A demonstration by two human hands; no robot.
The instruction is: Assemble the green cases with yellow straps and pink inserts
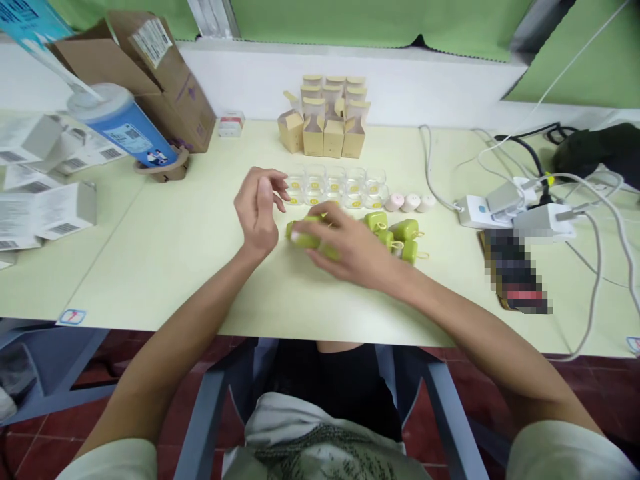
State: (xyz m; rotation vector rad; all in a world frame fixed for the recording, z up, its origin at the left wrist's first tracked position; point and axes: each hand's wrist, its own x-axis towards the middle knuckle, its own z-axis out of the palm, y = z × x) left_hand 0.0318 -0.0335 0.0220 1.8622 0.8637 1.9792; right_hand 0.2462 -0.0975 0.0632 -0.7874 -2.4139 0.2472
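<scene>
Green pieces (406,230) with yellow loops, bunched mid-surface (165,287), near side of two rows of clear cups (355,179). Right hand (350,247) over a blurred green piece (299,233) at the bunch's left; impossible to tell whether clamped on or merely touching. Left hand (257,210) apparently empty, fingers curved, apart from the thumb, by the cups' left end. Judging by layout, setting-out mostly done: cups aligned, pale pink cylinders (411,203) in line at right, brown boxes (333,139) upright at the far side. Seemingly left: green pieces to order, flaps to close. Writing: yellow marks on the cups, illegible; barcodes on white boxes (67,207), far left; red character, perhaps 7, on the near-left sticker (73,317).
</scene>
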